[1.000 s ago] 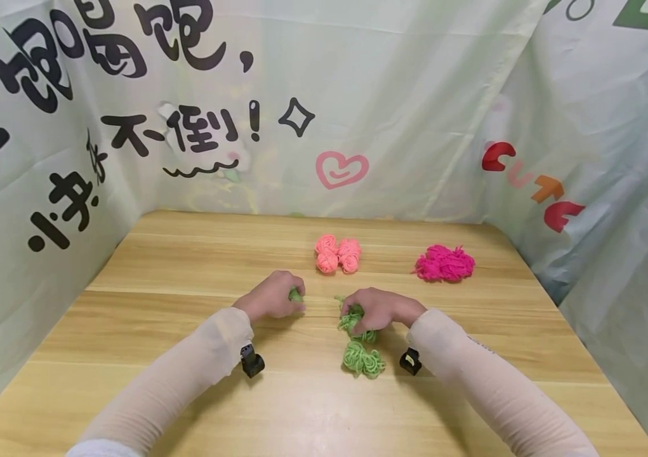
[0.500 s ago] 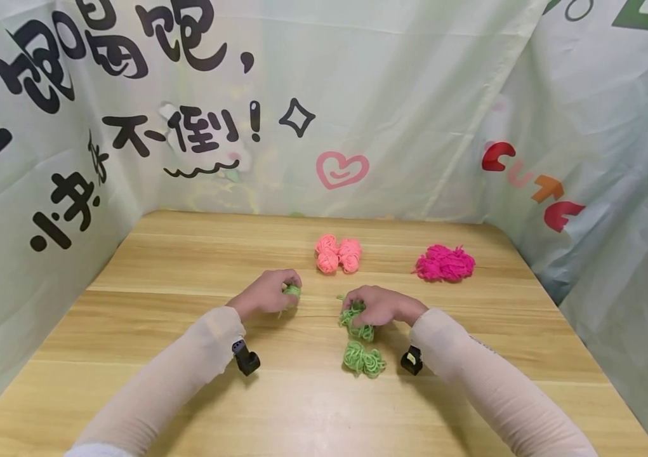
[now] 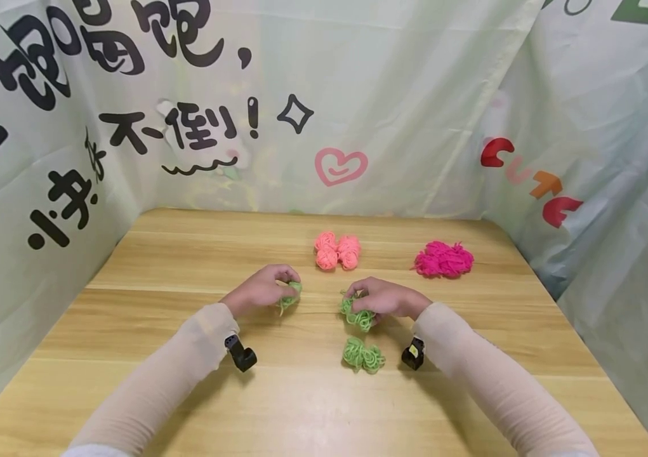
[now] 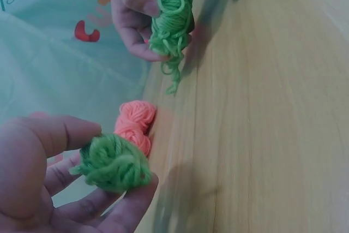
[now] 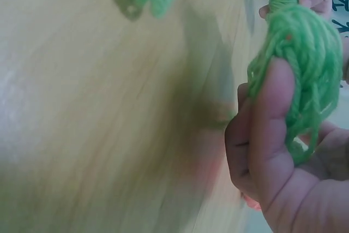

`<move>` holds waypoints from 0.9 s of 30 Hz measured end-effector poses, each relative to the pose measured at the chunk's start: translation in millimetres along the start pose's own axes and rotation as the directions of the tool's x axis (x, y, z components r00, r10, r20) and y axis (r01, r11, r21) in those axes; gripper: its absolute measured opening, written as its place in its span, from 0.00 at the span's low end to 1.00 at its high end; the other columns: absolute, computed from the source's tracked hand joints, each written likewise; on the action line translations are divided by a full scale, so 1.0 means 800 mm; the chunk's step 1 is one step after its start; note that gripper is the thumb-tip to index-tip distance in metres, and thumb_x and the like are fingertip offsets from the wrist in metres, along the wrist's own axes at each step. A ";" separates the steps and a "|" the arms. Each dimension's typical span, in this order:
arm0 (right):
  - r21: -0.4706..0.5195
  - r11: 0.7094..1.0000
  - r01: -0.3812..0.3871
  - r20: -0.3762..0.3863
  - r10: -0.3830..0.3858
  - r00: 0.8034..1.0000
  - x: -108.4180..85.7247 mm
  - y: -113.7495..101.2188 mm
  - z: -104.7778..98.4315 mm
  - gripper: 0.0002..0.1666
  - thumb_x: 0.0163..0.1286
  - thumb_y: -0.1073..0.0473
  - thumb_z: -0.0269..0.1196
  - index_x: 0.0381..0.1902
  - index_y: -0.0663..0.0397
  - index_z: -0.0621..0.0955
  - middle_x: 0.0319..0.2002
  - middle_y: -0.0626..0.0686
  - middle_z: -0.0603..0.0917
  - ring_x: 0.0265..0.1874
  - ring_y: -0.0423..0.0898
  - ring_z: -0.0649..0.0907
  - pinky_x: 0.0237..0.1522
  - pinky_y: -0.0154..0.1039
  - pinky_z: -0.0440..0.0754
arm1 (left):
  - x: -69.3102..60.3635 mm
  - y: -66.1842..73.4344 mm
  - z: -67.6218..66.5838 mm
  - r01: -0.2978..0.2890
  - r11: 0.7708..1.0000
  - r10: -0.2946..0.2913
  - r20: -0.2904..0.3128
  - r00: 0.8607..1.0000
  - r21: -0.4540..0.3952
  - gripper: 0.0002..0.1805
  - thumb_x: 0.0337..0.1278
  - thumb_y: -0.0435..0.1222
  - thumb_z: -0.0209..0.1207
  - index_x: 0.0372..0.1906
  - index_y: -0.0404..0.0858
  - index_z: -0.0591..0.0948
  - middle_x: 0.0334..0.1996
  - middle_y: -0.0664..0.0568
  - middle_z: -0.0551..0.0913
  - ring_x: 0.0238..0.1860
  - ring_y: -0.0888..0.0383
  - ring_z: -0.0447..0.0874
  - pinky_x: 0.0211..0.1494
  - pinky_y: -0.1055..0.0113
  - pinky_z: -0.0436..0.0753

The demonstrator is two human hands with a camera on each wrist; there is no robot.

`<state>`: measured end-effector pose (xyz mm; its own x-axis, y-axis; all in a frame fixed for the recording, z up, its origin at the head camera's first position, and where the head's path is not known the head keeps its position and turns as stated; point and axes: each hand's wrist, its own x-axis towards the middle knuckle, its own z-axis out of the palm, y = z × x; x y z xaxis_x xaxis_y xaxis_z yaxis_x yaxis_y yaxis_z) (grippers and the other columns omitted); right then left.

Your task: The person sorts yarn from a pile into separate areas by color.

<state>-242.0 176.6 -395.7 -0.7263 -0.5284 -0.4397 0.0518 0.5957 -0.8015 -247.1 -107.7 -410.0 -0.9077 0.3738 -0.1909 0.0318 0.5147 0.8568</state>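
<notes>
My left hand [image 3: 261, 289] pinches a small ball of green yarn [image 4: 114, 162] between thumb and fingers, just above the table. A loose strand hangs below it in the head view. Across a short gap, my right hand [image 3: 389, 297] grips a longer bundle of green yarn [image 5: 311, 53]. Loops stick out of this bundle, and a tail dangles from one end in the left wrist view. Nearer the body, another green yarn bundle [image 3: 363, 355], narrowed in the middle, lies on the table below the right hand.
Coral-pink yarn bundles [image 3: 337, 251] lie side by side farther back on the wooden table [image 3: 198, 254]. A magenta yarn heap [image 3: 443, 259] sits to their right. Printed cloth [image 3: 415, 95] hangs behind the table and along its sides.
The left hand has drifted slightly left with its green yarn, and a strand now hangs down. The right hand has moved its green yarn bundle a little away from the one on the table.
</notes>
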 end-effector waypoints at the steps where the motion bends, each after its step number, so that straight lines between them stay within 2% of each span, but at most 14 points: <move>1: 0.025 1.000 -0.011 0.001 0.011 1.000 0.000 -0.001 0.000 0.24 0.60 0.64 0.61 0.56 0.62 0.75 0.30 0.54 0.75 0.21 0.42 0.73 0.24 0.37 0.78 | 0.000 0.000 0.000 0.004 0.999 -0.003 0.011 1.000 -0.045 0.11 0.59 0.35 0.62 0.47 0.42 0.80 0.48 0.45 0.75 0.45 0.51 0.75 0.42 0.61 0.80; 5: 0.090 0.995 -0.048 -0.001 0.049 0.999 0.000 -0.003 0.002 0.28 0.61 0.63 0.61 0.60 0.62 0.73 0.38 0.57 0.74 0.25 0.44 0.76 0.25 0.38 0.81 | 0.001 -0.005 -0.002 0.019 0.983 -0.010 0.051 0.999 -0.183 0.12 0.61 0.34 0.61 0.49 0.38 0.79 0.49 0.43 0.75 0.40 0.52 0.78 0.38 0.62 0.81; 10: 0.156 0.985 -0.069 0.012 0.068 0.998 0.002 -0.003 0.003 0.29 0.64 0.62 0.60 0.63 0.62 0.70 0.47 0.60 0.73 0.32 0.47 0.77 0.30 0.42 0.83 | -0.002 -0.009 -0.006 0.025 0.960 -0.007 0.064 0.998 -0.280 0.14 0.65 0.34 0.59 0.53 0.35 0.76 0.49 0.41 0.76 0.37 0.54 0.77 0.36 0.63 0.80; 13: 0.205 0.976 -0.067 0.020 0.064 0.998 0.004 -0.004 0.004 0.30 0.64 0.62 0.60 0.63 0.64 0.69 0.47 0.60 0.73 0.34 0.49 0.78 0.33 0.44 0.83 | -0.004 -0.008 -0.008 0.043 0.926 -0.016 0.074 0.997 -0.374 0.17 0.67 0.33 0.56 0.58 0.32 0.73 0.48 0.43 0.74 0.34 0.56 0.76 0.35 0.64 0.78; 16: 0.250 0.966 -0.063 0.027 0.058 0.998 0.006 -0.004 0.006 0.30 0.64 0.63 0.60 0.63 0.65 0.69 0.45 0.60 0.74 0.35 0.49 0.78 0.34 0.45 0.84 | -0.004 -0.008 -0.010 0.061 0.876 -0.020 0.091 0.996 -0.478 0.22 0.67 0.32 0.54 0.62 0.28 0.68 0.46 0.42 0.74 0.32 0.56 0.76 0.32 0.67 0.77; 19: 0.284 0.957 -0.061 0.038 0.052 0.998 0.010 -0.004 0.008 0.30 0.64 0.64 0.60 0.63 0.65 0.69 0.44 0.60 0.74 0.35 0.49 0.78 0.34 0.44 0.84 | -0.003 -0.009 -0.011 0.073 0.845 -0.026 0.095 0.995 -0.530 0.24 0.67 0.31 0.53 0.64 0.27 0.65 0.44 0.42 0.75 0.32 0.55 0.78 0.31 0.68 0.76; 21: 0.293 0.954 -0.057 0.040 0.047 0.998 0.012 -0.005 0.010 0.29 0.64 0.64 0.59 0.63 0.65 0.69 0.44 0.60 0.75 0.34 0.49 0.79 0.34 0.42 0.84 | -0.003 -0.010 -0.012 0.073 0.842 -0.031 0.088 0.996 -0.534 0.24 0.67 0.31 0.53 0.64 0.26 0.65 0.44 0.41 0.75 0.32 0.54 0.78 0.32 0.67 0.77; 27: 0.311 0.949 -0.046 0.029 0.039 0.999 0.019 -0.009 0.012 0.26 0.67 0.63 0.58 0.62 0.65 0.69 0.45 0.59 0.76 0.35 0.48 0.80 0.34 0.42 0.84 | -0.004 -0.014 -0.016 0.066 0.859 -0.035 0.070 0.997 -0.508 0.23 0.68 0.32 0.54 0.63 0.27 0.65 0.46 0.40 0.74 0.35 0.53 0.78 0.34 0.66 0.78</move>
<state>-247.3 158.8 -400.8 -0.7035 -0.5224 -0.4819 0.2956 0.4016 -0.8668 -249.9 -124.7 -412.8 -0.8766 0.4088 -0.2541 -0.2451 0.0752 0.9666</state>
